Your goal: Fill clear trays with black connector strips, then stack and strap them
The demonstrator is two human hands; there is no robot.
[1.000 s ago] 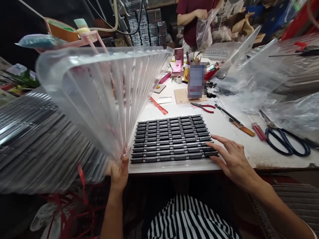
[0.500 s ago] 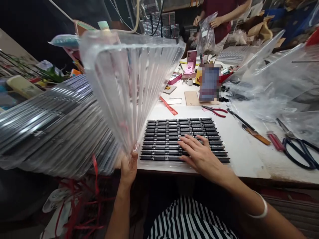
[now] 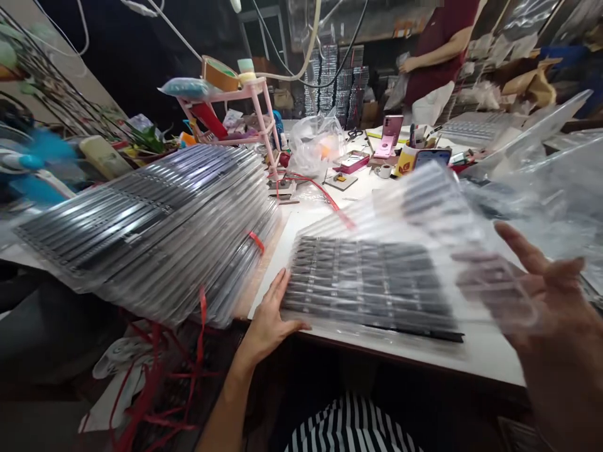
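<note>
A ribbed clear plastic tray [image 3: 443, 194], blurred, slants over rows of black slotted strips [image 3: 362, 276] on the table. Its left side lies low over the strips, while the right side is raised. My left hand [image 3: 271, 320] is at the near left corner, fingers along the side edge and thumb spread along the front; it is open. At the raised right end, my right hand [image 3: 551, 289] has its fingers spread, partly seen through the clear plastic. A black strip end [image 3: 447, 336] shows at the front right.
To the left lies a large stack of ribbed clear trays [image 3: 155, 213], with red ribbon [image 3: 202, 320] hanging below. Behind are a pink rack [image 3: 264, 119], a phone on a stand [image 3: 389, 135] and a tape roll [image 3: 384, 171]. Plastic sheets [image 3: 556, 182] fill the right; a person [image 3: 438, 56] stands beyond.
The clear tray has swung from upright at the left down over the black strips. My left hand now sits at the corner; my right hand has left the strips and moved right. The view has shifted left.
</note>
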